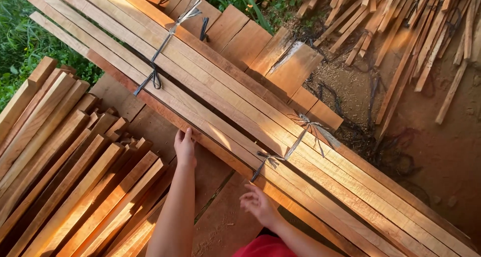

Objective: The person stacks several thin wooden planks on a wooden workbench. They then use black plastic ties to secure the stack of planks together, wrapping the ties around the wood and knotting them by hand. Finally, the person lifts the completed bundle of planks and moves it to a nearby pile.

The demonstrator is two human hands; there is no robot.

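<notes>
My left hand (185, 148) lay flat, fingers together, against the near edge of the tied bundle of long planks (240, 106), which ran diagonally across the wide boards (150, 124) beneath. My right hand (257, 203) hovered open and empty just short of that edge, near a strap tie (273, 159). Loose slats (65, 177) were stacked at the left.

A long tied bundle of wooden slats (240, 111) runs diagonally, walling off the far side. A stack of short planks (70, 177) blocks the left. Between them, bare boards (215, 187) leave an open strip where both hands sit; loose sticks (401, 31) clutter the ground beyond.
</notes>
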